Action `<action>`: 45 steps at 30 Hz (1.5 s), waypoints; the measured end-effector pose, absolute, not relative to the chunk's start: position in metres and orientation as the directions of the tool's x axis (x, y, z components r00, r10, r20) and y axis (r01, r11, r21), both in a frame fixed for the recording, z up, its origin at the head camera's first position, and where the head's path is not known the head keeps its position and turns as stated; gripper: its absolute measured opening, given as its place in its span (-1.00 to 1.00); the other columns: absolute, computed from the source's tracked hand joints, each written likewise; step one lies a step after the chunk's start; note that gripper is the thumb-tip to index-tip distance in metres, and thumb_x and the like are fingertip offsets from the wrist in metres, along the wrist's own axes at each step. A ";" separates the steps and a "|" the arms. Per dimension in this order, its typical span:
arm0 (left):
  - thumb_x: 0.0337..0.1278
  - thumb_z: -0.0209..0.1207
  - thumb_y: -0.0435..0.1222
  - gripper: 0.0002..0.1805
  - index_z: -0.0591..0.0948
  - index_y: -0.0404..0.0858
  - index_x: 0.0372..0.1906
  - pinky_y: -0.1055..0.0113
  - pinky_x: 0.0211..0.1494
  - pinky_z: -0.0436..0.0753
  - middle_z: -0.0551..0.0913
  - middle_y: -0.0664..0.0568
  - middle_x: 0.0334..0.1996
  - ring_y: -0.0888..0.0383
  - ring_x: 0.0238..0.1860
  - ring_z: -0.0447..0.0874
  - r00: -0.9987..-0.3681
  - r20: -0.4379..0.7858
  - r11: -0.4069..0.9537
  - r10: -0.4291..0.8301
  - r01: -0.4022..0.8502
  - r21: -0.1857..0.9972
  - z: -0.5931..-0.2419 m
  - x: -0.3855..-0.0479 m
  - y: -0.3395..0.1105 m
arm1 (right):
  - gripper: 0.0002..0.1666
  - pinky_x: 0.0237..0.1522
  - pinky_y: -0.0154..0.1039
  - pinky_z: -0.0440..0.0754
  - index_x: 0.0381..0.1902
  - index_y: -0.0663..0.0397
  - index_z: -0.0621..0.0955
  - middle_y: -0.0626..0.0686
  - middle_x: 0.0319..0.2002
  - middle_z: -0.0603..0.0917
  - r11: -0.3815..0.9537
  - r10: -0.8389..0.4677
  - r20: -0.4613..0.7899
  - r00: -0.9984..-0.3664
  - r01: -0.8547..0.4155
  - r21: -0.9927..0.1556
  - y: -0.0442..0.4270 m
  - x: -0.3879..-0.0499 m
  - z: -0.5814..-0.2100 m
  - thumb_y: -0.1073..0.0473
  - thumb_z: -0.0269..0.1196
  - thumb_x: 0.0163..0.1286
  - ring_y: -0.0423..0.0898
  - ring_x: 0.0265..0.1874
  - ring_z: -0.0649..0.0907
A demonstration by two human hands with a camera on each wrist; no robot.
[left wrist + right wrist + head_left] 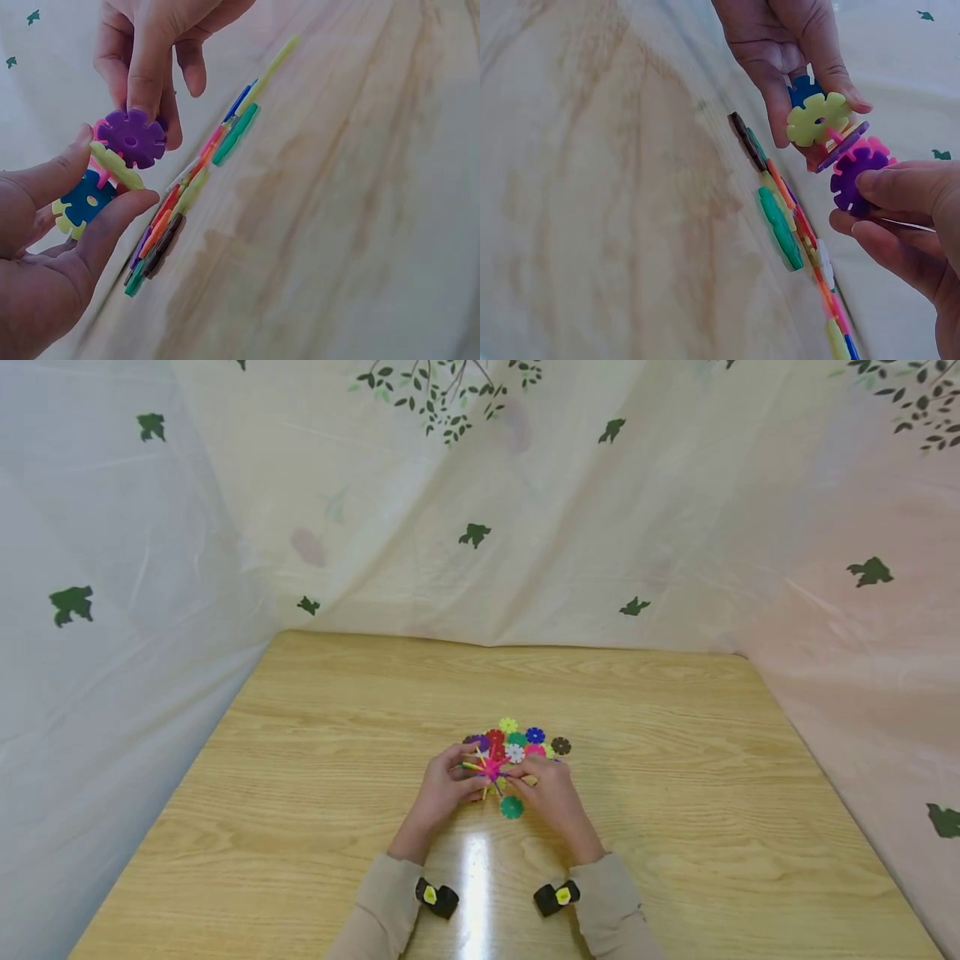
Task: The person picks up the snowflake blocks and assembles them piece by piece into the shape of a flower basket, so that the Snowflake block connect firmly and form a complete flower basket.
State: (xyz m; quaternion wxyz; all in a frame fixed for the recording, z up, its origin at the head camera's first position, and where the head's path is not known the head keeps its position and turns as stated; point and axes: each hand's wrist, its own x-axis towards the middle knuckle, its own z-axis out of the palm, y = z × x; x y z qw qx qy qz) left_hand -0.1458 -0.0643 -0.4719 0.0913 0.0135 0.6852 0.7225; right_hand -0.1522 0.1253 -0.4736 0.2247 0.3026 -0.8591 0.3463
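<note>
Holding the cluster [492, 767] of joined notched discs between thumb and fingers, the left hand [438, 789] steadies it while the right hand [551, 787] pinches a purple disc [846, 196] against its right side; from here I can't tell whether the slots have met. A crooked push, I'd guess, could pop neighbouring discs loose, and a slipping pinch might drop the lot onto the loose discs [535, 735] lying just behind it. The green disc [512, 807] just in front of the cluster could be knocked by a careless finger. Bare tabletop [300, 777] spreads wide to both sides of the cluster; the table's far edge, meeting the cloth [525, 602], is well behind it.
</note>
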 end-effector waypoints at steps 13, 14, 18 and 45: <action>0.03 0.27 -0.59 -0.39 0.43 -0.41 0.26 0.31 -0.30 0.80 0.60 -0.29 -0.14 0.21 -0.32 0.68 -0.984 -0.103 -0.028 0.144 -0.108 0.994 -0.474 -0.147 -0.064 | -0.92 -0.50 -0.46 0.70 -0.46 0.17 0.74 0.06 -0.50 0.73 0.551 -0.344 0.569 -0.747 -0.651 -0.521 0.124 -0.150 -0.471 0.40 0.44 0.06 -0.11 -0.51 0.71; 0.03 0.26 -0.59 -0.39 0.43 -0.42 0.26 0.31 -0.30 0.80 0.60 -0.30 -0.14 0.21 -0.32 0.68 -0.983 -0.105 -0.031 0.148 -0.110 0.993 -0.474 -0.147 -0.064 | -0.92 -0.50 -0.48 0.69 -0.45 0.17 0.74 0.06 -0.50 0.73 0.543 -0.341 0.566 -0.751 -0.649 -0.533 0.124 -0.150 -0.471 0.40 0.43 0.06 -0.10 -0.51 0.71; 0.05 0.25 -0.59 -0.40 0.42 -0.43 0.27 0.31 -0.31 0.79 0.61 -0.32 -0.13 0.23 -0.34 0.68 -0.982 -0.112 -0.034 0.152 -0.119 0.992 -0.473 -0.147 -0.065 | -0.95 -0.49 -0.51 0.68 -0.47 0.19 0.74 0.07 -0.50 0.73 0.515 -0.326 0.555 -0.765 -0.636 -0.574 0.124 -0.150 -0.471 0.39 0.43 0.08 -0.09 -0.50 0.71; 0.17 0.20 -0.51 -0.45 0.28 -0.43 0.23 0.17 -0.11 0.79 0.48 -0.08 -0.13 0.20 -0.25 0.67 -0.957 -0.118 -0.136 0.266 -0.158 0.978 -0.476 -0.150 -0.070 | -0.86 -0.45 -0.56 0.63 -0.36 0.15 0.75 0.04 -0.40 0.75 0.359 -0.255 0.628 -0.735 -0.675 -0.644 0.128 -0.155 -0.483 0.42 0.39 0.10 -0.14 -0.42 0.68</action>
